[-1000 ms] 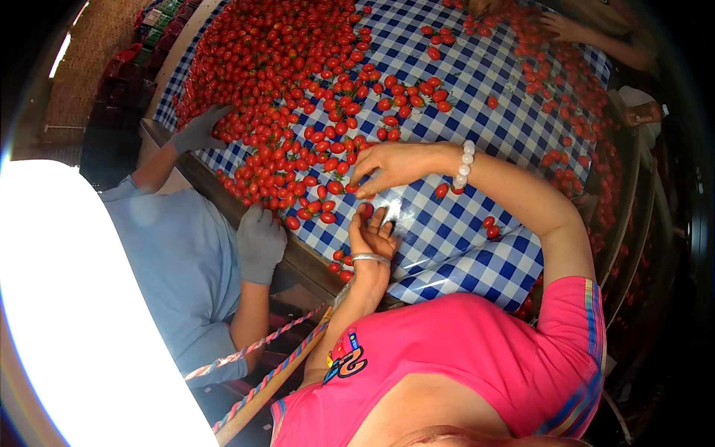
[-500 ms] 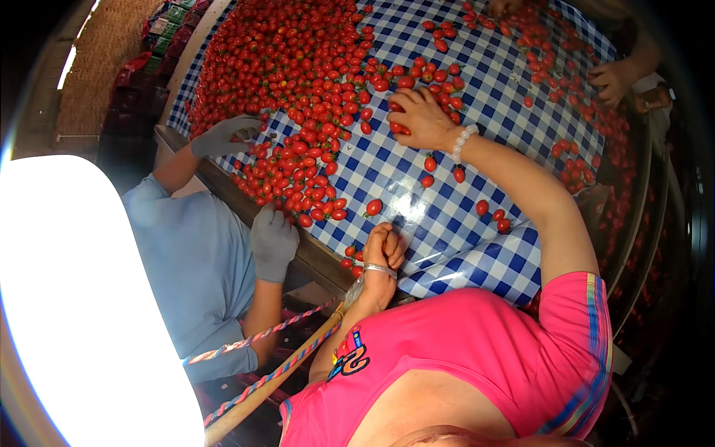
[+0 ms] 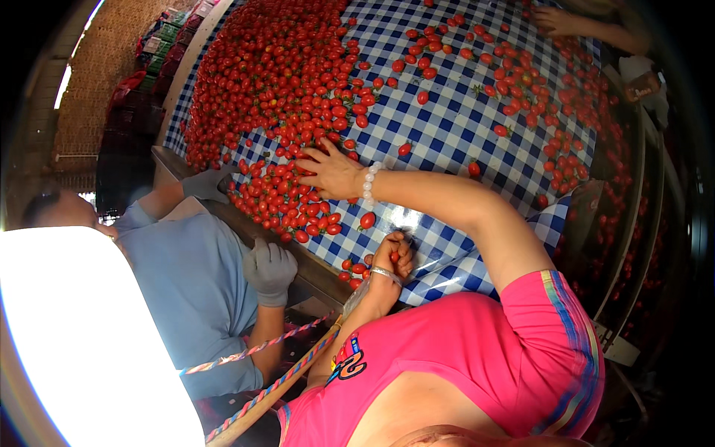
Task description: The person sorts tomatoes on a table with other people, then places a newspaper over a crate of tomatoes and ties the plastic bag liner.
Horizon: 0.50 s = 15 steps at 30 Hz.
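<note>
Small oval cherry tomatoes [image 3: 261,82] lie in a thick pile across the left of the table, thinning toward its front edge. My right hand [image 3: 333,173], with a white bead bracelet, reaches left over the lower part of the pile. Its fingers are spread and touch tomatoes there. Near the table's front edge my left hand [image 3: 393,257], wearing a silver bangle, is curled with its fingers closed. A bit of red tomato [image 3: 395,257] shows between them. A few loose tomatoes [image 3: 356,272] rest just left of that hand.
A blue-and-white checked cloth [image 3: 439,134] covers the table. At left, a person in light blue [image 3: 194,276] wears grey gloves [image 3: 269,272]. Another person's hand [image 3: 558,22] reaches in at far right, beside scattered tomatoes [image 3: 521,78]. A stick with braided cords [image 3: 283,380] slants near my left arm.
My right hand has swept left from the middle of the cloth to the pile's edge, leaving its cluster of tomatoes. A tomato now shows in my left hand. The neighbour's gloved hands shifted slightly.
</note>
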Each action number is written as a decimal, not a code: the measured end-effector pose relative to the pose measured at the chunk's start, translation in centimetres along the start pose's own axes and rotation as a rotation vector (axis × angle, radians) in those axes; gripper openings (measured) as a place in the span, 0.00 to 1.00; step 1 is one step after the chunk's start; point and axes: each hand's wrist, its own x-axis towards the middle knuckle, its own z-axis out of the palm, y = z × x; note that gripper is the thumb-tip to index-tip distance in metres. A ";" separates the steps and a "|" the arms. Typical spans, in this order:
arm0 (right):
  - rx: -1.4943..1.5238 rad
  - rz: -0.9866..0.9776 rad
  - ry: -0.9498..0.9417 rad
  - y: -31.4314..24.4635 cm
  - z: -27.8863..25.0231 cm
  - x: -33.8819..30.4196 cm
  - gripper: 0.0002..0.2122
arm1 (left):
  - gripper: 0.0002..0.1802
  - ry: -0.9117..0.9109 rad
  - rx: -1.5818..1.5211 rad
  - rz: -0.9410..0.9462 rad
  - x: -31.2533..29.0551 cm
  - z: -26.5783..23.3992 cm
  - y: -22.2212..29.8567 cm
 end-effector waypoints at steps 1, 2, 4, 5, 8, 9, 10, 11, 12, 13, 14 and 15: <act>0.010 0.053 0.034 0.5 1.2 0.9 0.22 | 0.14 0.017 -0.015 -0.003 0.1 0.1 0.0; 0.026 0.100 0.065 1.0 1.7 1.4 0.22 | 0.13 0.040 -0.036 -0.003 0.0 0.1 0.0; -0.023 0.203 0.004 3.8 0.7 1.1 0.22 | 0.12 0.059 -0.031 0.034 -0.1 0.2 -0.3; -0.049 0.261 -0.026 5.0 -0.3 0.8 0.22 | 0.11 0.066 -0.025 0.048 -0.3 0.6 -0.3; -0.140 0.355 -0.053 7.9 -2.1 -2.6 0.22 | 0.13 0.182 -0.004 0.072 -2.0 3.6 -0.3; -0.131 0.377 -0.043 7.9 -3.0 -3.8 0.22 | 0.15 0.326 -0.082 -0.004 -1.2 2.4 -0.5; -0.139 0.377 -0.022 8.6 -3.6 -5.5 0.22 | 0.18 0.334 -0.137 -0.063 -0.7 1.2 -0.6; -0.143 0.374 0.005 9.4 -4.5 -7.9 0.22 | 0.18 0.302 -0.076 -0.088 -0.3 1.0 -0.8; -0.142 0.364 0.041 10.0 -5.4 -10.1 0.23 | 0.17 0.276 -0.014 -0.102 0.0 1.1 -0.8; -0.134 0.353 -0.011 10.0 -6.6 -12.4 0.24 | 0.17 0.300 0.088 -0.106 0.1 1.2 -1.1; -0.125 0.345 -0.060 9.9 -8.4 -14.8 0.25 | 0.17 0.323 0.194 -0.110 0.3 1.7 -1.3; -0.077 0.326 -0.058 9.8 -9.5 -16.9 0.23 | 0.17 0.348 0.296 -0.117 0.5 1.9 -1.5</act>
